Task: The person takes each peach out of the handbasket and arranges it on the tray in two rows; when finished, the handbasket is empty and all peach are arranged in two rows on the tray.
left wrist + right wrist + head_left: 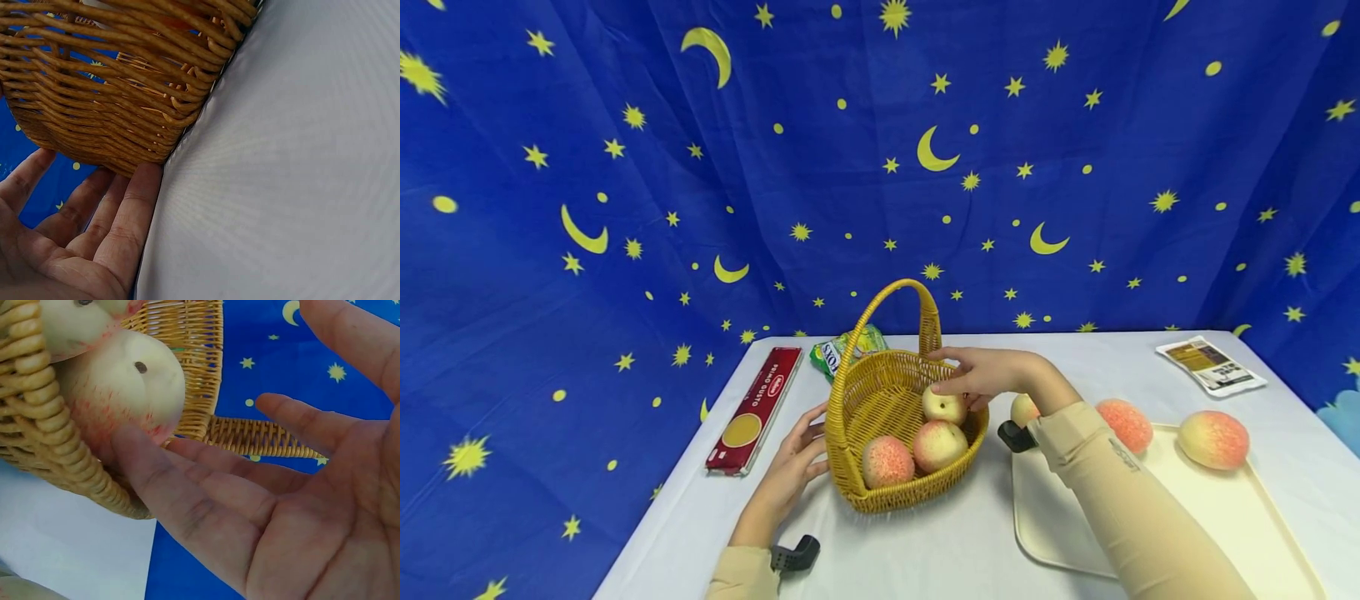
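**Third peach going into the basket**

The yellow woven wicker basket (895,417) stands on the white table (940,542), beside the cream plastic tray (1150,533). The left hand (793,467), fingers straight, steadies its wall. The right hand (988,375), open, touches the small pale peach (943,406) inside. Judged: placing nearly done; next, withdraw clear of the handle.

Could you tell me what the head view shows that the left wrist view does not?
Only the head view shows the right hand over the basket's three peaches, touching the top peach, plus the cream tray and red pasta box. Only the left wrist view shows the fingers meeting the wicker at its base. Both show the left hand against the basket on the white tablecloth.
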Tool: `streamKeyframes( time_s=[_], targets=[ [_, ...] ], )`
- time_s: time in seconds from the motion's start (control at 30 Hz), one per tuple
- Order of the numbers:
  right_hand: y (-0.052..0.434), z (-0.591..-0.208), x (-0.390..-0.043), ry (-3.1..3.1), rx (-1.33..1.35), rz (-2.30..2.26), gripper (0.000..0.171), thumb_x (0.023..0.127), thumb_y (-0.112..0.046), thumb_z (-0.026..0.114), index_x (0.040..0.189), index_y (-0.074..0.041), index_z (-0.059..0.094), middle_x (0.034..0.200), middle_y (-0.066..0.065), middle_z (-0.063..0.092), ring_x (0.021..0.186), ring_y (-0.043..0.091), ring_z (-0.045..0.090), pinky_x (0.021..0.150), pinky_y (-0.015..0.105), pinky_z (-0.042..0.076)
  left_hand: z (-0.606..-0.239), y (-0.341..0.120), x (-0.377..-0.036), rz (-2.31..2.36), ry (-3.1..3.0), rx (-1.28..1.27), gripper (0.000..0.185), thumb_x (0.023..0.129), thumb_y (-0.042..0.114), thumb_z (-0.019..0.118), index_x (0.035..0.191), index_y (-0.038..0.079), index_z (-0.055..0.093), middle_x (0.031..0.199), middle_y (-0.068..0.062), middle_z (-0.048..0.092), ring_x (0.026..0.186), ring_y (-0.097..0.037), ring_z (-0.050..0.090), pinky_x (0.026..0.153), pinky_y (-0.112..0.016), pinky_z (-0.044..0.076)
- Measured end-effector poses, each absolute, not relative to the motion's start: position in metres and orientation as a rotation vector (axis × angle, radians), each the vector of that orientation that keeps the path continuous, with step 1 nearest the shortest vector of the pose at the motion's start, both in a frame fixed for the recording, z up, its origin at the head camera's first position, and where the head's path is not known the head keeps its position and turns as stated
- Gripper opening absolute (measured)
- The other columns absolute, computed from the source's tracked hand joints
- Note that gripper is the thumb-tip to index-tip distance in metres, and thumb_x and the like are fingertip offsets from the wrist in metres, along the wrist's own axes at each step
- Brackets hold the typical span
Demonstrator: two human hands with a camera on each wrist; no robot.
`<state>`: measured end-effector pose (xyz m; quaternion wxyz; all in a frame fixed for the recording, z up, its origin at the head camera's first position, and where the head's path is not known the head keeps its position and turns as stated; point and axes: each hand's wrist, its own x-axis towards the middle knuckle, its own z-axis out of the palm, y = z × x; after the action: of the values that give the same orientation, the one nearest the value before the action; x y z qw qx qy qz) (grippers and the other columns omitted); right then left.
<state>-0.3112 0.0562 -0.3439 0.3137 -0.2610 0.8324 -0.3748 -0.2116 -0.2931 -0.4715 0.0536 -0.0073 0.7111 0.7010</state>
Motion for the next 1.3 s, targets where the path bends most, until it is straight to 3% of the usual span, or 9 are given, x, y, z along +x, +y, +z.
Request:
streamKeyframes(
  time_s=[0.37,0.6,0.8,0.97,1.3],
  targets=[
    [0.046,-0.343,-0.319,2.173,-0.632,-0.951,0.072,0.109,-0.04,0.062,0.168,-0.011,0.033,0.139,0.022,0.059,0.11,0.035,0.071,0.097,0.047,0.062,-0.47,-0.293,-0.212,2.124,2.165,-0.036,0.062,0.103,0.022,0.067,0.161,0.028,0.046,0.154,-0.016,0.053,0.125,-0.017,0.062,0.096,-0.035,0.059],
    [0.038,-0.344,-0.327,2.159,-0.593,-0.923,0.073,0.108,-0.041,0.063,0.168,-0.01,0.034,0.157,0.026,0.05,0.117,0.04,0.072,0.101,0.05,0.061,-0.471,-0.294,-0.211,2.134,2.156,-0.043,0.062,0.102,0.022,0.068,0.161,0.028,0.046,0.154,-0.015,0.054,0.127,-0.018,0.062,0.096,-0.035,0.059],
    [0.027,-0.351,-0.334,2.133,-0.523,-0.908,0.07,0.108,-0.042,0.063,0.166,-0.012,0.038,0.158,0.025,0.048,0.114,0.044,0.072,0.1,0.049,0.061,-0.47,-0.294,-0.211,2.135,2.148,-0.034,0.063,0.103,0.023,0.068,0.161,0.028,0.045,0.155,-0.015,0.053,0.128,-0.019,0.061,0.098,-0.035,0.058],
    [0.02,-0.351,-0.338,2.126,-0.493,-0.901,0.066,0.108,-0.037,0.063,0.164,-0.01,0.04,0.158,0.024,0.048,0.111,0.038,0.073,0.098,0.045,0.062,-0.471,-0.293,-0.211,2.134,2.147,-0.041,0.063,0.102,0.022,0.068,0.161,0.028,0.046,0.156,-0.015,0.053,0.128,-0.019,0.061,0.097,-0.035,0.058],
    [0.005,-0.346,-0.341,2.117,-0.495,-0.858,0.065,0.107,-0.031,0.066,0.162,-0.005,0.044,0.171,0.019,0.033,0.11,0.022,0.069,0.1,0.039,0.061,-0.472,-0.293,-0.211,2.135,2.155,-0.034,0.063,0.102,0.022,0.068,0.161,0.028,0.046,0.156,-0.015,0.054,0.129,-0.019,0.062,0.097,-0.035,0.059]
  ],
)
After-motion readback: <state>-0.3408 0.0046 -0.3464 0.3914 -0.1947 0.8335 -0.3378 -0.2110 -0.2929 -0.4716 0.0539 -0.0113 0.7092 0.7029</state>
